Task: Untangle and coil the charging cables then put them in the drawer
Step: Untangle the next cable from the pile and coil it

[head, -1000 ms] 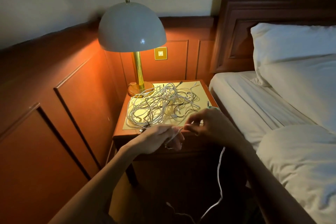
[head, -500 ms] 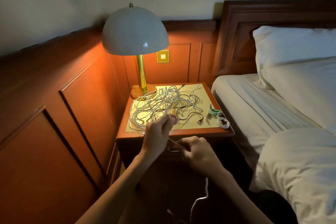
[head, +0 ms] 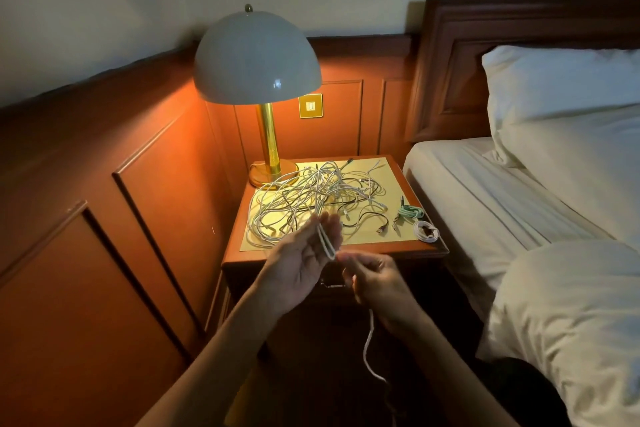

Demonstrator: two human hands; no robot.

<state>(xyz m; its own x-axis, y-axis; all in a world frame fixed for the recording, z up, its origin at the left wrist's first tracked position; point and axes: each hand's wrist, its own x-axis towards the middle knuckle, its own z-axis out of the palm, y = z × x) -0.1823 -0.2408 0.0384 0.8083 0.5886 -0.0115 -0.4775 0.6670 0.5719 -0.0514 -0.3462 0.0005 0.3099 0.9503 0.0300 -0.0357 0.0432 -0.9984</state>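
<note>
Since half a second ago the left hand (head: 304, 260) has opened out. Its fingers, then bunched in a pinch, now stand nearly straight in front of the nightstand (head: 398, 248), with a long narrow loop of the white cable (head: 326, 240) around them. The right hand (head: 377, 282) has kept its place just beside and below the left one.

The step in hand looks like coiling one freed cable, with the first turn made. Next, the right hand probably has to bring the tail up and over the left fingers again, taut enough that the loop does not slip off.

The left hand carries the loop on straight fingers, parted only a little; whether the thumb presses it cannot be told. The right hand pinches the same cable where it leaves the loop, and the slack tail hangs down in front of the nightstand.

Most of the work remains. The tangle of cables (head: 311, 201) covers the middle of the nightstand's top, and a green coil (head: 410, 212) and a white coil (head: 426, 231) lie near its right edge. The drawer (head: 330, 285) under the top is dark, mostly behind the hands, and looks closed.
</note>
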